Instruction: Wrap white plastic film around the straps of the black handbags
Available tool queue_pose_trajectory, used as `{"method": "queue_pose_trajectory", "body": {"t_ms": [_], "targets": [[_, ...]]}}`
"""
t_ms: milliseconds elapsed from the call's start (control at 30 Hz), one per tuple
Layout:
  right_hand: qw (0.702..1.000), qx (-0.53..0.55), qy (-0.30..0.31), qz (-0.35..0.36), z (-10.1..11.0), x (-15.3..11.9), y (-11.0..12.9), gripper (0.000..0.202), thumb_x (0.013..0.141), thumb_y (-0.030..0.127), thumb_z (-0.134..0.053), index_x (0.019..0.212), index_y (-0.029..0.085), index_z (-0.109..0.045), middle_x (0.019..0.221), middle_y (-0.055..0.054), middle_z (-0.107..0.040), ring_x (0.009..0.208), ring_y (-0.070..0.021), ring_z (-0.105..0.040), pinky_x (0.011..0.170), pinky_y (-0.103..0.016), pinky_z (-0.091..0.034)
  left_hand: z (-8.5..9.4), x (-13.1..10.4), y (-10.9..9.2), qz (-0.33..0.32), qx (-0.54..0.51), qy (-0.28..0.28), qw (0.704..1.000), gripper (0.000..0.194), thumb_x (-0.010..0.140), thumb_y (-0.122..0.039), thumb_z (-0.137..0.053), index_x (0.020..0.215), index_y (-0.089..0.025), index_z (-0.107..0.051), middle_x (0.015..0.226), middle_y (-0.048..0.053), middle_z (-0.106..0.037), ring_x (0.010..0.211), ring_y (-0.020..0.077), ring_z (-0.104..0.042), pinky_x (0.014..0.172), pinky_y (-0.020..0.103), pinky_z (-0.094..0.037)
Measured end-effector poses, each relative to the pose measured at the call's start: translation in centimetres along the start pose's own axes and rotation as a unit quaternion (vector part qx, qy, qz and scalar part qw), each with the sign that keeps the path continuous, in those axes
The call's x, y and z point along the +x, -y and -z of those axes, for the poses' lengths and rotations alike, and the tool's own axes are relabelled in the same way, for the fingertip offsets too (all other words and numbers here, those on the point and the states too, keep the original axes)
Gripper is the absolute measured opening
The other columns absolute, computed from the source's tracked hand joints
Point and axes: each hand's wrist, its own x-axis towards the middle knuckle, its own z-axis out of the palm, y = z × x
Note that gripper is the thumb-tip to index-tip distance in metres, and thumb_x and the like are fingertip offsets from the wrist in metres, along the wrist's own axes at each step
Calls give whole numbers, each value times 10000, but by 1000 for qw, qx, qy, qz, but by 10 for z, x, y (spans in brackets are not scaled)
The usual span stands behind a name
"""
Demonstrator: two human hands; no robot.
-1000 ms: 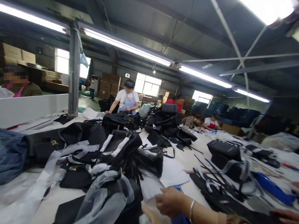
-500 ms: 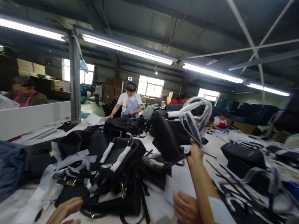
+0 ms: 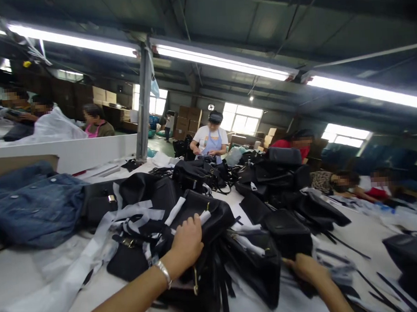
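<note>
My left hand [image 3: 188, 239], with a silver bracelet at the wrist, is closed on the upper part of a black backpack [image 3: 214, 217] beside its white-wrapped strap. More straps and gold-coloured hardware hang below it. At the right, my right hand [image 3: 309, 268] has its fingers curled at the lower edge of another black bag [image 3: 287, 231]; some of these fingers are hidden. Between the hands lies a black bag with a zip and white wrapping [image 3: 255, 261].
Black bags [image 3: 276, 173] are piled further back. To the left lie a denim garment [image 3: 35, 204] and white wrapping strips [image 3: 76, 258]. Another black bag [image 3: 416, 261] stands at the right. A co-worker in a blue apron [image 3: 212, 139] stands across the table; others sit around.
The view has swung right to left, so things sit further right. My left hand has reached forward onto the backpack. The bag held up at the right is lowered to the table.
</note>
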Motion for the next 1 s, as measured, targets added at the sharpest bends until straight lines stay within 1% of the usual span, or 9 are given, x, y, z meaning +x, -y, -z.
{"method": "queue_pose_trajectory", "body": {"t_ms": [100, 200, 300, 400, 500, 600, 667, 833, 1000], "targets": [[994, -64, -25, 81, 33, -17, 45, 383, 829, 496, -491, 856, 164, -681, 835, -195, -701, 829, -388, -663, 716, -515, -470, -11, 8, 2, -34, 10, 43, 998, 495, 728, 3, -518, 1219, -8, -463, 1000, 227, -616, 869, 322, -638, 706, 432, -523], [978, 53, -51, 195, 65, -44, 103, 416, 879, 552, -414, 1095, 269, -630, 985, -103, -710, 916, -309, -661, 771, -416, -477, 7, 3, 11, -109, 4, 65, 992, 429, 695, 20, -530, 1101, -118, -523, 985, 144, -626, 859, 271, -626, 736, 388, -515], [950, 197, -31, 240, 82, -64, 139, 409, 863, 570, -455, 1087, 279, -635, 1015, -61, -705, 961, -265, -650, 836, -374, -474, 59, -24, 30, -206, -8, 71, 976, 316, 778, -26, -499, 1056, -170, -539, 979, 106, -632, 889, 249, -604, 794, 382, -502], [917, 310, 19, 252, 84, -78, 147, 462, 845, 576, -492, 1157, 259, -618, 1131, -71, -667, 1036, -265, -621, 879, -376, -474, 121, -80, 51, -343, -96, 64, 932, 246, 934, -167, -378, 1084, -195, -571, 953, 111, -658, 907, 248, -598, 879, 432, -479], [874, 413, 113, 229, 67, -110, 144, 502, 811, 578, -551, 1187, 253, -617, 1190, -84, -636, 1038, -261, -616, 839, -353, -504, 155, -151, 68, -305, -262, 159, 902, 271, 951, -257, -402, 1060, -344, -634, 1016, 43, -704, 1083, 232, -582, 1104, 470, -315], [845, 406, 278, 210, 23, -173, 142, 506, 761, 529, -645, 1165, 225, -633, 1046, -83, -680, 916, -246, -644, 730, -312, -521, 145, -214, 85, -202, -351, 258, 878, 310, 923, -223, -435, 1014, -404, -669, 1196, -30, -671, 1281, 225, -468, 1193, 490, -111], [831, 342, 378, 221, -15, -223, 139, 526, 801, 489, -606, 1252, 220, -568, 883, -52, -692, 787, -224, -648, 664, -304, -504, 123, -249, 99, -178, -353, 257, 882, 383, 887, -157, -437, 1116, -392, -635, 1337, -43, -577, 1364, 230, -365, 1193, 517, -66], [840, 294, 397, 226, -89, -315, 126, 738, 721, 378, -656, 1376, 197, -368, 912, -69, -688, 843, -259, -651, 782, -355, -474, 66, -306, 124, -3, -367, 133, 921, 513, 900, -197, -394, 1407, -274, -384, 1547, 32, -283, 1413, 227, -263, 1173, 455, -214], [777, 410, 460, 125, -101, -350, 115, 784, 733, 433, -621, 1386, 179, -269, 804, -35, -667, 685, -224, -637, 626, -317, -470, 38, -338, 117, 230, -422, 185, 857, 712, 822, -401, -560, 1428, -104, -332, 1479, 172, -387, 1354, 304, -370, 1148, 465, -254]]}}
